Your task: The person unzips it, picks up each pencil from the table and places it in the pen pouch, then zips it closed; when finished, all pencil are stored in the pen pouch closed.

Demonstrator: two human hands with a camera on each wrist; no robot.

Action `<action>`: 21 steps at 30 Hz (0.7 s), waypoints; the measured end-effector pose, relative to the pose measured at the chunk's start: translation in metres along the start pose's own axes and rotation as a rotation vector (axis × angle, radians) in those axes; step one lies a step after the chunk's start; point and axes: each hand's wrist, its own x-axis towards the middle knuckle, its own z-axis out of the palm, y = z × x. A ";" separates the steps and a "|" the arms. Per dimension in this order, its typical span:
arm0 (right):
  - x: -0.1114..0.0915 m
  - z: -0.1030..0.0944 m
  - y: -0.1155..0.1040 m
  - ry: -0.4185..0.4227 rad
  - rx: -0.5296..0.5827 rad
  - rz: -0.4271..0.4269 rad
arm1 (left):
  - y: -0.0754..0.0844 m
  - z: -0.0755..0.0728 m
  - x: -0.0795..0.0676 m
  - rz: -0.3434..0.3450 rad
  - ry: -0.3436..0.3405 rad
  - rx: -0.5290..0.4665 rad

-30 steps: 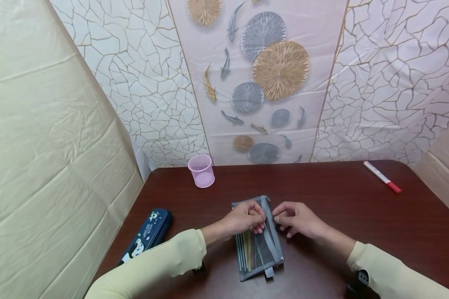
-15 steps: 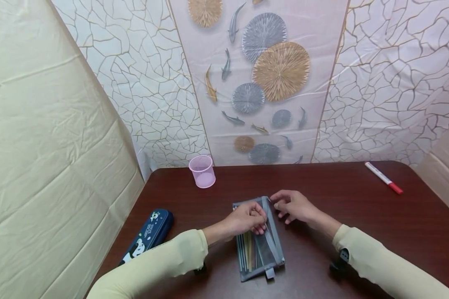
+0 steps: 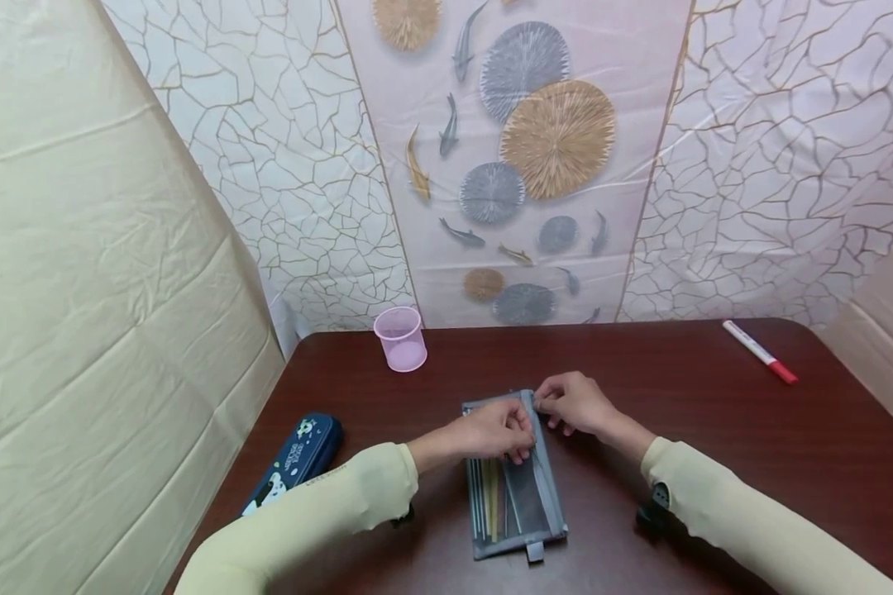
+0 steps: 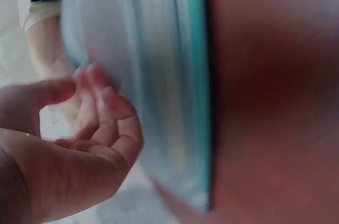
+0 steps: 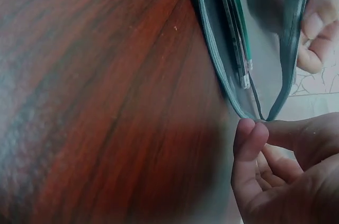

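Note:
A grey see-through zip pencil pouch (image 3: 524, 496) lies on the table with its zip side to the right. Several pencils (image 5: 238, 28) show inside it, and the right wrist view looks in through its unzipped mouth. My left hand (image 3: 499, 430) lies across the pouch, thumb and curled fingers pinching the zip edge partway along. At the far right corner my right hand (image 3: 576, 402) pinches the end of the zip between thumb and forefinger. In the left wrist view the left fingers (image 4: 119, 110) are at the pouch's edge, blurred.
A dark blue pencil case (image 3: 298, 463) with a panda print lies at the left, partly behind the left sleeve. A pink cup (image 3: 402, 339) stands at the back left. Toward the back right lies a white marker with a red cap (image 3: 759, 353). Patterned cloth hangs behind the table (image 3: 640, 355).
My right hand has moved away from me along the zip edge to the pouch's far corner and now pinches it. The left hand has shifted slightly right, still at the zip edge.

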 end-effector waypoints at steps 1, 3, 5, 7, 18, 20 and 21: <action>0.001 0.000 0.001 0.007 -0.015 -0.006 | 0.004 -0.004 0.002 0.025 -0.003 0.101; 0.002 0.000 0.002 0.021 -0.039 -0.014 | 0.010 -0.011 0.008 0.083 0.029 0.319; 0.003 -0.001 0.003 0.025 -0.051 -0.017 | 0.012 -0.018 0.017 0.118 0.086 0.511; 0.003 -0.001 0.003 0.028 -0.050 -0.016 | 0.008 -0.026 0.030 0.137 0.141 0.657; 0.005 -0.001 0.007 0.068 -0.091 -0.044 | -0.027 -0.065 0.086 0.126 -0.038 0.608; 0.007 -0.002 0.010 0.092 -0.105 -0.059 | -0.026 -0.068 0.090 0.121 -0.118 0.530; 0.007 -0.003 0.011 0.104 -0.116 -0.068 | -0.026 -0.069 0.092 0.118 -0.151 0.499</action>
